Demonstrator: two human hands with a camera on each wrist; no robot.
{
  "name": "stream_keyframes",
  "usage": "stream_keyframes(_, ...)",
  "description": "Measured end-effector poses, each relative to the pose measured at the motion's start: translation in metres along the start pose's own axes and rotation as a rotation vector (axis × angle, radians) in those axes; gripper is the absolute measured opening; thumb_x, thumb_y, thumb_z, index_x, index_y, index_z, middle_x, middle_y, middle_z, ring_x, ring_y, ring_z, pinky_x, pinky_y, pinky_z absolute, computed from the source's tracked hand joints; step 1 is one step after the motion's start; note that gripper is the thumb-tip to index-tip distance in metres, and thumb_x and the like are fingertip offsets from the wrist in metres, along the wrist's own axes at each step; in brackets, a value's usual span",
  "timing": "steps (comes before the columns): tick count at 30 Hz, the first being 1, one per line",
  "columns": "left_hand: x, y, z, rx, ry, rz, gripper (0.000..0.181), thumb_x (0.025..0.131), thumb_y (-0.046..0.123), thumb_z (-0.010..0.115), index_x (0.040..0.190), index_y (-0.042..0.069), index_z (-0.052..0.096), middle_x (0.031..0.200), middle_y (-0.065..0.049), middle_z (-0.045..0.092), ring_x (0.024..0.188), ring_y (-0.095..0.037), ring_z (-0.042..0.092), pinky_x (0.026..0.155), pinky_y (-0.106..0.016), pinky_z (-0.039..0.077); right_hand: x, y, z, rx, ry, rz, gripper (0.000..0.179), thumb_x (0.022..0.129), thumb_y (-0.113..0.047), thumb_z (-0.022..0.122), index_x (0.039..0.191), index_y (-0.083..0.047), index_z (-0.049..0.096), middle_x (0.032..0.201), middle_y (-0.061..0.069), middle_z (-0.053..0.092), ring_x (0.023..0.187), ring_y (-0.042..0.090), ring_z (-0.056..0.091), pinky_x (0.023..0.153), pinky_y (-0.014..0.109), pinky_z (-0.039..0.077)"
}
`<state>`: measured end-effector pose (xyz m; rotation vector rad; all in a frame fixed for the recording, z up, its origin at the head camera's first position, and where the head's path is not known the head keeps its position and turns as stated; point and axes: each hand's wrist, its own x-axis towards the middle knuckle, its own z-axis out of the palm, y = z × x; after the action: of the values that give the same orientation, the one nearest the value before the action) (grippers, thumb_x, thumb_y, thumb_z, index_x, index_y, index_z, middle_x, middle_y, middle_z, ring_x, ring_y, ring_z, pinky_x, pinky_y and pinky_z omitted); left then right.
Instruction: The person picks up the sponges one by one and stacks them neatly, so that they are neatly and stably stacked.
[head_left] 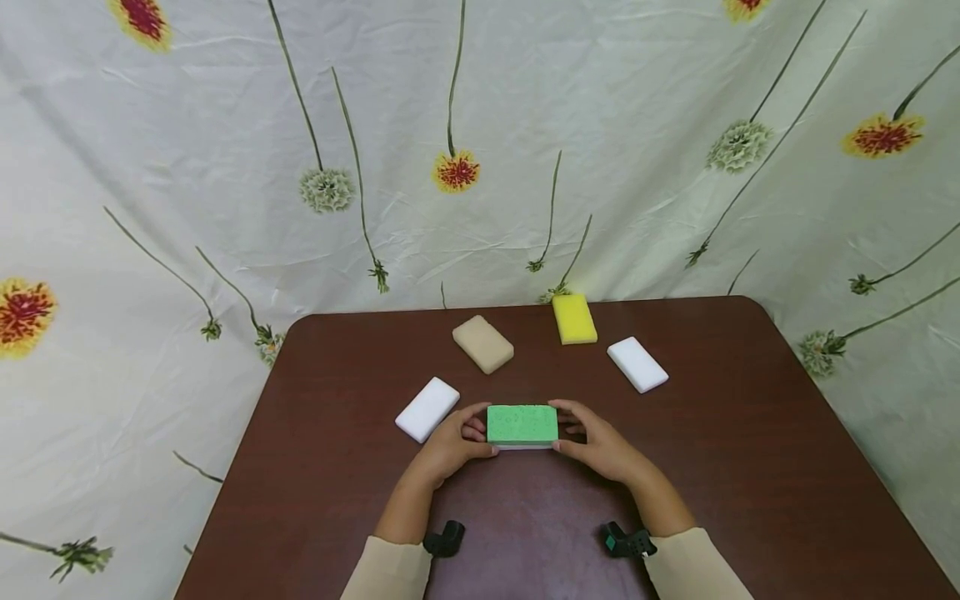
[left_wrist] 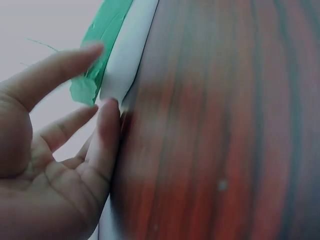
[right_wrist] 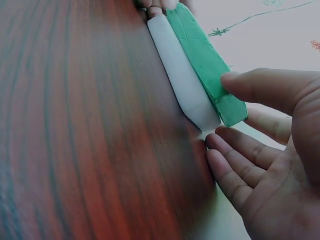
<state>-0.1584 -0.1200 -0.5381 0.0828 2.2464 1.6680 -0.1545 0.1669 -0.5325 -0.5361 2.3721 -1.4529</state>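
Observation:
A green sponge (head_left: 522, 423) lies flat on top of a white sponge (right_wrist: 182, 75) near the middle of the table, with a thin strip of the white one showing at its near edge. My left hand (head_left: 452, 442) holds the green sponge at its left end, thumb at the near corner and index finger at the far corner. At the opposite end my right hand (head_left: 594, 440) grips it the same way. In the right wrist view, the thumb presses the green side while the other fingers sit low by the white sponge's end, close to the tabletop.
On the brown table (head_left: 337, 500) lie a second white sponge (head_left: 427, 409) left of the stack, a beige sponge (head_left: 483, 343) and a yellow sponge (head_left: 574, 319) behind, and another white sponge (head_left: 637, 364) at the back right. A flowered cloth (head_left: 637, 100) hangs beyond the far edge.

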Motion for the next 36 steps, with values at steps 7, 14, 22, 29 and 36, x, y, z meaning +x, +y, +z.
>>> stream_keyframes(7,-0.0043,0.0012,-0.0038,-0.027,-0.032,0.01,0.069,0.086,0.018,0.08,0.148,0.016,0.051,0.114,-0.013,0.058,0.094,-0.016,0.058,0.081,-0.029,0.048,0.001,0.0004,0.0009,0.005,0.008,-0.023,0.066,0.097,-0.017,0.069,0.154,-0.01,0.038,0.15,0.016,0.046,0.135,0.037,0.05,0.11,0.055,0.041)
stream_keyframes(14,-0.0045,0.001,-0.005,-0.039,-0.03,-0.005,0.068,0.088,0.02,0.078,0.15,0.02,0.051,0.114,-0.013,0.059,0.094,-0.015,0.058,0.081,-0.028,0.048,0.0009,0.0023,0.0022,0.001,0.033,-0.042,0.066,0.098,-0.018,0.068,0.155,-0.008,0.037,0.151,0.017,0.046,0.133,0.038,0.051,0.108,0.055,0.043)
stream_keyframes(22,-0.0067,0.0046,-0.0036,-0.064,-0.027,-0.018,0.065,0.089,0.016,0.077,0.149,0.016,0.051,0.116,-0.015,0.059,0.093,-0.012,0.06,0.081,-0.026,0.048,0.0008,0.0049,0.0031,0.022,0.052,-0.031,0.066,0.097,-0.017,0.068,0.155,-0.008,0.037,0.152,0.018,0.044,0.133,0.039,0.052,0.107,0.056,0.043)
stream_keyframes(29,-0.0067,0.0059,-0.0015,-0.052,-0.007,-0.034,0.065,0.089,0.014,0.076,0.148,0.014,0.051,0.117,-0.016,0.059,0.093,-0.013,0.059,0.08,-0.027,0.048,0.0009,0.0054,0.0031,0.049,0.106,-0.029,0.066,0.095,-0.017,0.071,0.153,-0.008,0.041,0.149,0.018,0.045,0.133,0.039,0.053,0.106,0.052,0.046)
stream_keyframes(36,-0.0061,0.0032,-0.003,-0.047,-0.009,-0.033,0.064,0.087,0.017,0.078,0.147,0.017,0.054,0.115,-0.013,0.06,0.094,-0.013,0.059,0.08,-0.027,0.048,-0.0002,0.0026,-0.0013,0.077,0.261,-0.022,0.06,0.096,-0.021,0.071,0.148,-0.004,0.047,0.143,0.017,0.053,0.13,0.035,0.056,0.104,0.048,0.049)
